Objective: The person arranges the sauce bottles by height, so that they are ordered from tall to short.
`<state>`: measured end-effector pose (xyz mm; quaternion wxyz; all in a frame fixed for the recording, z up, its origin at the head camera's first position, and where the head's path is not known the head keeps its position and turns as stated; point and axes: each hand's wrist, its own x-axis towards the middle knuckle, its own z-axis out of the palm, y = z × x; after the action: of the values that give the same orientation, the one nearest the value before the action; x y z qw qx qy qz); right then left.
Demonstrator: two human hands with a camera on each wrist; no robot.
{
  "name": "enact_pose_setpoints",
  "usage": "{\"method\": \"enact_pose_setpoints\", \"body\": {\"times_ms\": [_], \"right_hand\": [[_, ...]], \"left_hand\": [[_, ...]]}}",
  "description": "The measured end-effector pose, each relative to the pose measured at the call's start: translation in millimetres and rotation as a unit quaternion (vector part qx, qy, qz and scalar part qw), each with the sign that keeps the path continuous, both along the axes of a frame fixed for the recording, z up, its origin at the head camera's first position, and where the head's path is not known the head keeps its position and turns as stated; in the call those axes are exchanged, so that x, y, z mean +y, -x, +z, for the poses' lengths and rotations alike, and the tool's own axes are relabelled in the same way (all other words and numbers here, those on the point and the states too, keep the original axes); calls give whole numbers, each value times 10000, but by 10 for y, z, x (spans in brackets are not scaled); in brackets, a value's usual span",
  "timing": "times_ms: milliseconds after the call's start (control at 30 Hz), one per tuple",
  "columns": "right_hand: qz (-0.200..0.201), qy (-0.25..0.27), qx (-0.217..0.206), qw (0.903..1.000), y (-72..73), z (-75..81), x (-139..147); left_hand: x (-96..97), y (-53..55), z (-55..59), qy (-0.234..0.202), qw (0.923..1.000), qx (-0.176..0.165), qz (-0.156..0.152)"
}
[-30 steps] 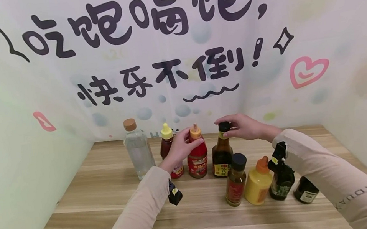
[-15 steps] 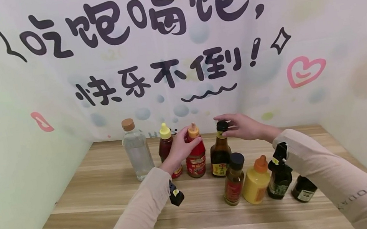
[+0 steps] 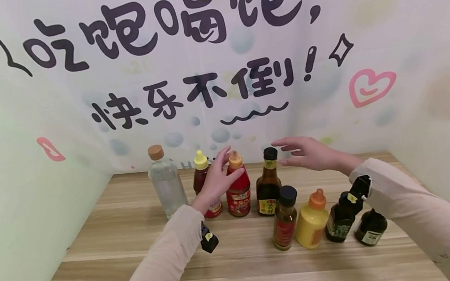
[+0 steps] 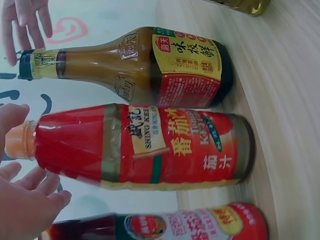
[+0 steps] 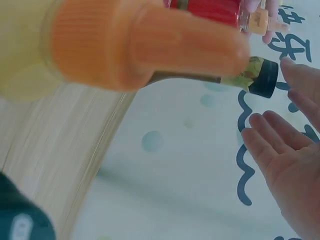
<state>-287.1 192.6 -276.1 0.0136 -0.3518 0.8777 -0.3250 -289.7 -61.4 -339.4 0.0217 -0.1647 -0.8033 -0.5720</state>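
Upright on the table (image 3: 225, 273) stands a red ketchup bottle (image 3: 239, 202) with an orange cap. My left hand (image 3: 216, 180) is spread around that cap; in the left wrist view [its] fingers look apart from it. To its right is a brown soy sauce bottle (image 3: 268, 187) with a black cap and yellow label. My right hand (image 3: 314, 153) is just right of its neck, fingers extended and holding nothing. In the right wrist view a gap shows between the soy sauce cap and the fingers.
Left of the ketchup are a yellow-capped red bottle (image 3: 201, 179) and a clear bottle (image 3: 169, 186). Nearer stand a black-capped bottle (image 3: 285, 227), a yellow squeeze bottle (image 3: 312, 226), a dark bottle (image 3: 340, 222) and a dark jar (image 3: 371, 228). A printed wall hanging (image 3: 180, 61) backs the table.
My right hand has come off the soy sauce cap and moved right. The left hand's fingers have loosened and lifted from the ketchup cap. Both bottles stay standing.
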Motion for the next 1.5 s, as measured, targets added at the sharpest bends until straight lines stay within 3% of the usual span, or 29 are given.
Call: {"method": "enact_pose_setpoints", "body": {"times_ms": [33, 167, 467, 700, 833, 1233, 1500], "right_hand": [[-16, 3, 4, 10000, -6, 1, 18], [-90, 4, -16, 10000, -28, -7, 89], [-183, 67, -214, 9996, -149, -12, 216], [-212, 77, -254, 9994, -275, -54, 316], [-191, 103, -343, 9992, -363, -74, 356], [56, 189, -543, 9983, -524, -207, 417], [450, 392, -384, 9975, -592, -300, 433]], "left_hand": [[-13, 32, -30, 58, 10000, 47, -1], [-52, -5, 13, 218, 9994, 253, -38], [-124, -118, 217, 144, 9918, 1260, -145], [-73, -243, 397, 131, 9871, 1546, -383], [20, -355, 479, 233, 9832, 1678, -674], [317, -525, 422, 816, 9733, 1284, -1720], [438, -518, 301, 1330, 9525, 657, -2660]]}}
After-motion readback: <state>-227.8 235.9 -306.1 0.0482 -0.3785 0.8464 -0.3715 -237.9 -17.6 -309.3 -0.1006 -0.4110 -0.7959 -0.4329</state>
